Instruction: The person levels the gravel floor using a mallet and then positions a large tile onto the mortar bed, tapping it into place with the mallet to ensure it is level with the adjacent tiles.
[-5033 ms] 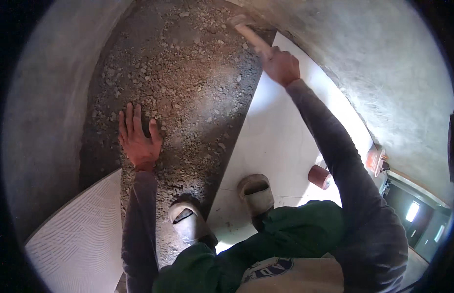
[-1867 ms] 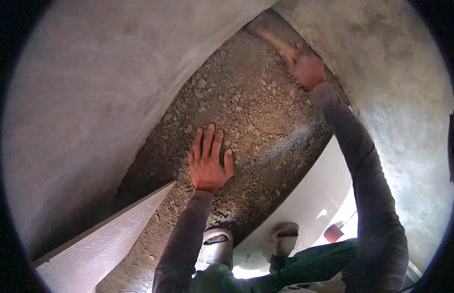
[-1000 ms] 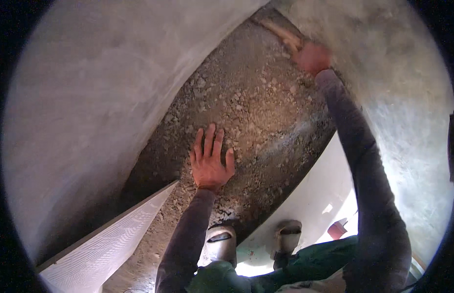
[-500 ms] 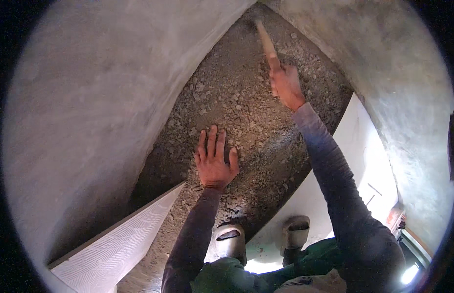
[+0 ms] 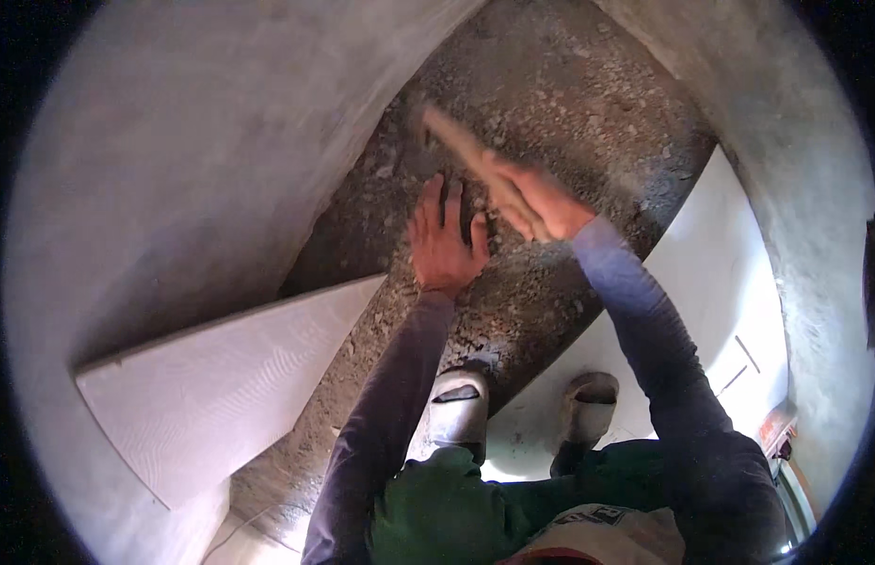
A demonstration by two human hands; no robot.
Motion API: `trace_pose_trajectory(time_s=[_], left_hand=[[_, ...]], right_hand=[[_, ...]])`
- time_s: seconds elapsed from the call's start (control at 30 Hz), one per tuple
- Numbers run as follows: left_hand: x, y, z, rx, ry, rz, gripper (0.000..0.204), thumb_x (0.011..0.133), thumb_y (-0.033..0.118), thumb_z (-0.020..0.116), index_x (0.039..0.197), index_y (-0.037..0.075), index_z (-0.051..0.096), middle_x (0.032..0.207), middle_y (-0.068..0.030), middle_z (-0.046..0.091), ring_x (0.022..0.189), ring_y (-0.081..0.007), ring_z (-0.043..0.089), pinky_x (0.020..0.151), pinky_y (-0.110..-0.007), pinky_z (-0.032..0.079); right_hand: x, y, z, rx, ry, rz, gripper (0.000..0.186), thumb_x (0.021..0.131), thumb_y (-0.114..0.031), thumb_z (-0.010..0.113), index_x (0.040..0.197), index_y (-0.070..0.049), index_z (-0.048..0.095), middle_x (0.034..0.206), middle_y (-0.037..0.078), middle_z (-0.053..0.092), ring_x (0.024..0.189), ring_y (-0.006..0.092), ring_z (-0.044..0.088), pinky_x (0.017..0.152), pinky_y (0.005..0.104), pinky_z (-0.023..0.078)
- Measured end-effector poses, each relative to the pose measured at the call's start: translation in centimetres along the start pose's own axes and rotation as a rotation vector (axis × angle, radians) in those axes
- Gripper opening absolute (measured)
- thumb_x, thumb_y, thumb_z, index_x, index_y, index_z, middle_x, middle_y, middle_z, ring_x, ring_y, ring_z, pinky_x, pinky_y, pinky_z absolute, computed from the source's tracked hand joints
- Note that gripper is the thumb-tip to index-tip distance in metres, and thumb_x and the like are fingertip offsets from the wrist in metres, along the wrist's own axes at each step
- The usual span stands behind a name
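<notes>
My right hand (image 5: 545, 200) grips a wooden-handled tool (image 5: 454, 139), its shaft slanting toward the far left. The dark far end of the tool is smeared by motion, so I cannot tell its exact kind. Beneath it spreads a floor of broken grey rubble and dirt (image 5: 593, 118). My left hand (image 5: 445, 247) is open, palm down over the rubble, fingers pointing away from me, with nothing in it. The tool's far end is just beyond the left fingertips.
Plastered walls rise on the left (image 5: 202, 141) and right (image 5: 757, 113). A white patterned panel (image 5: 240, 386) juts in from the left; a pale board (image 5: 710, 254) lies along the right. My light-coloured slippers (image 5: 459, 410) are near the lower middle.
My right hand has drawn the tool back toward me, and its far end has swung left. My left hand appears farther forward and right. The whole view has shifted.
</notes>
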State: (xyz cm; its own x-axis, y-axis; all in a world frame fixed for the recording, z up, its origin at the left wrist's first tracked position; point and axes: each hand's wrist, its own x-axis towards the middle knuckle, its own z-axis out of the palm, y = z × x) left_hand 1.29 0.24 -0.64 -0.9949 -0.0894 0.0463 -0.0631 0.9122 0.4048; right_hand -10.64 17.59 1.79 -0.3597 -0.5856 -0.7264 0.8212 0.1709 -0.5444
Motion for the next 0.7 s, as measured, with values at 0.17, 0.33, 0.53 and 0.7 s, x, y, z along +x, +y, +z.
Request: trace_pose_trajectory(time_s=[0.17,0.33,0.53,0.7], left_hand=[[-0.8,-0.2,0.3,-0.122,0.125,0.008,0.053,0.101,0.035,0.053,0.144,0.005,0.051,0.152,-0.0209,0.044,0.141,-0.0419,0.043,0.11,-0.061,0.035],[-4.9,1.0,-1.0,-0.153,0.231,-0.023,0.047,0.098,0.028,0.06,0.139,0.004,0.056,0.148,-0.0222,0.05,0.138,-0.0429,0.046,0.112,-0.056,0.035],[-12.6,0.1,-3.2,-0.076,0.164,-0.168,0.047,0.098,0.024,0.06,0.141,0.006,0.054,0.148,-0.0218,0.05,0.138,-0.0416,0.045,0.112,-0.055,0.034],[-14.7,-1.8,-4.9,-0.03,0.162,-0.205,0.048,0.099,0.024,0.059,0.143,0.006,0.053,0.15,-0.022,0.048,0.139,-0.0414,0.045,0.112,-0.056,0.033]], right_hand=[[0.9,-2.7,1.6,0.357,0.216,-0.249,0.06,0.104,-0.066,0.041,0.079,-0.012,0.051,0.054,-0.001,0.048,0.037,0.0113,0.044,0.031,0.0292,0.03],[-0.2,1.4,5.0,0.391,-0.012,-0.05,0.058,0.104,-0.064,0.042,0.079,-0.012,0.051,0.053,-0.001,0.046,0.037,0.0113,0.043,0.033,0.0298,0.031],[-0.8,2.6,6.6,0.243,-0.01,-0.144,0.06,0.103,-0.067,0.043,0.078,-0.012,0.05,0.052,-0.001,0.045,0.036,0.0105,0.041,0.032,0.0295,0.03],[0.0,3.7,10.3,0.407,-0.117,-0.023,0.061,0.102,-0.068,0.042,0.085,-0.01,0.05,0.055,-0.003,0.046,0.04,0.0109,0.041,0.037,0.0297,0.034]])
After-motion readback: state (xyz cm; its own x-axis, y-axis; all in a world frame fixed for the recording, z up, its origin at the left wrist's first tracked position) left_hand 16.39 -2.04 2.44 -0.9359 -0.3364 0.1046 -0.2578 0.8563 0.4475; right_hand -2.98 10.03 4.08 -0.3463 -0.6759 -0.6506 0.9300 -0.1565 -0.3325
